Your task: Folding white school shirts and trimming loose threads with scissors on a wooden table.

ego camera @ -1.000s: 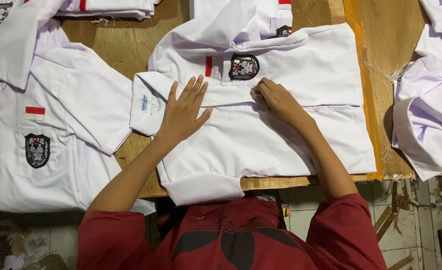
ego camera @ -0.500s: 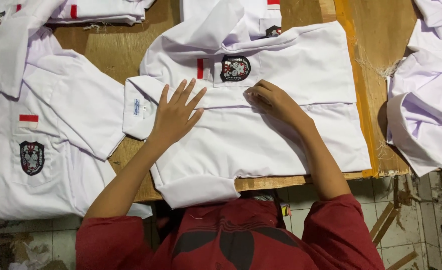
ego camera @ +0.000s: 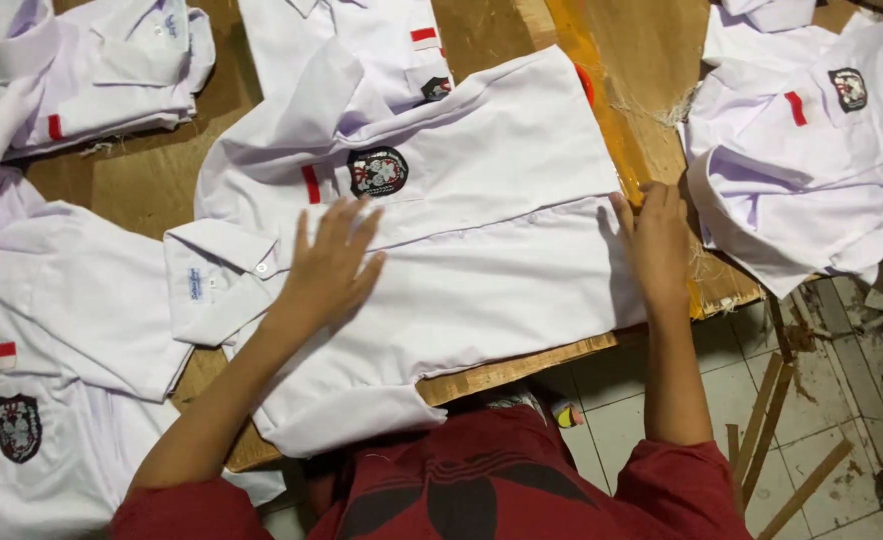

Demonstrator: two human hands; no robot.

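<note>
Bright, even overhead light; soft shadows; slight motion blur throughout.

Shirt: smooth matt white cloth, embroidered badge at upper centre.
Table: rough bare wood, frayed at the edge.
Floor: pale glazed tile, lower right.

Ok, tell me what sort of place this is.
Probably a small garment workshop or finishing room. Many identical white shirts with chest badges lie spread and piled on a worn wooden table, and both hands, left and right, press one flat.
</note>
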